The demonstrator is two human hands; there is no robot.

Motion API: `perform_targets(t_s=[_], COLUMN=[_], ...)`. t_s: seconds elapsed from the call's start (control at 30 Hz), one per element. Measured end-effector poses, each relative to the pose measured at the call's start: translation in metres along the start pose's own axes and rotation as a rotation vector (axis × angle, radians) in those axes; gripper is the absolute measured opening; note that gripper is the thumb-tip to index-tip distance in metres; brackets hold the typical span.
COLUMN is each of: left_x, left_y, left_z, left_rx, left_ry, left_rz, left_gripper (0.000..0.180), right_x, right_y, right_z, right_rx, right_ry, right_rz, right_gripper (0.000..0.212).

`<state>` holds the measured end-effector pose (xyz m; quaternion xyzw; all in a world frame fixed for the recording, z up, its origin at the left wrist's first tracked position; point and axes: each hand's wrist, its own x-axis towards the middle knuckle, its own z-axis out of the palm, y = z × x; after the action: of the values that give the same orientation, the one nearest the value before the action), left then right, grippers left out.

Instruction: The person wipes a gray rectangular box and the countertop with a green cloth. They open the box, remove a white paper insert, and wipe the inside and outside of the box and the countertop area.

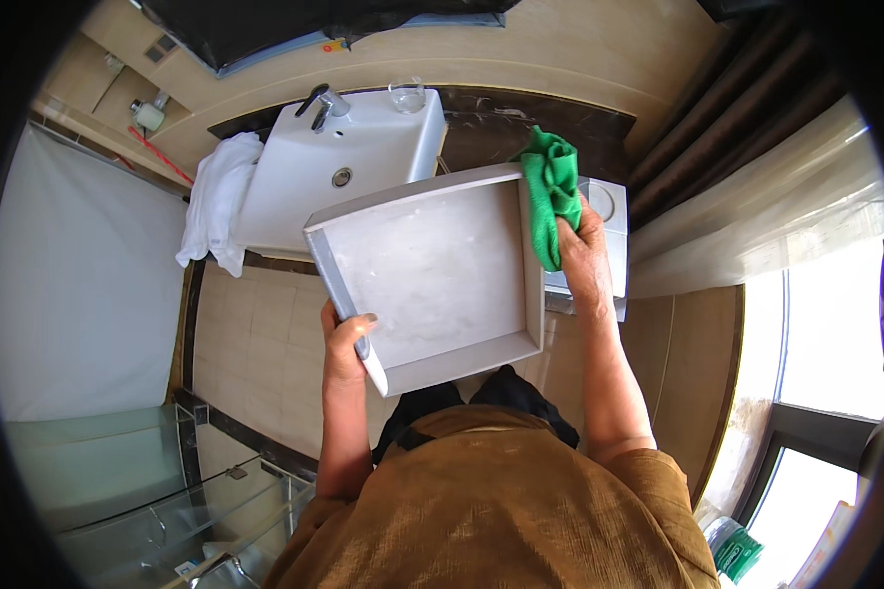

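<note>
A shallow grey drawer (437, 275), open side up and slightly tilted, is held in front of my body. My left hand (345, 339) is closed on its left wall near the lower corner, with the thumb over the edge. At the drawer's right wall, my right hand (584, 255) grips a bunched green cloth (552, 187). The cloth lies against the upper right corner and outer side of the drawer. My right fingers are partly hidden by the cloth. Faint pale smudges show on the drawer's inner bottom.
Beyond the drawer is a white washbasin (295, 187) with a chrome faucet (326, 106) and a clear glass (407, 95). A white towel (221, 201) hangs at its left. Dark curtains (746, 118) hang at right; a glass panel (98, 471) stands lower left.
</note>
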<state>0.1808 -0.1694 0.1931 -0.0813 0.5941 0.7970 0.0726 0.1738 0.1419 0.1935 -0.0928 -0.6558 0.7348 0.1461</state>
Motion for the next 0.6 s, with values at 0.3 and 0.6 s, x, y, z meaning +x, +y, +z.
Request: perform_targets(t_s=[0.3, 0.6], left_x=[0.013, 0.023], left_y=[-0.034, -0.028], left_z=[-0.014, -0.026], left_rx=[-0.124, -0.123], left_ry=[0.177, 0.214], left_rz=[-0.156, -0.141], left_gripper=[0.054, 0.060], right_x=[-0.013, -0.071], right_y=[0.029, 0.060], right_z=[-0.026, -0.010], right_rx=[0.025, -0.105], right_ry=[-0.130, 0.002], right_rz=[0.265, 0.227], right_gripper=[0.041, 0.032])
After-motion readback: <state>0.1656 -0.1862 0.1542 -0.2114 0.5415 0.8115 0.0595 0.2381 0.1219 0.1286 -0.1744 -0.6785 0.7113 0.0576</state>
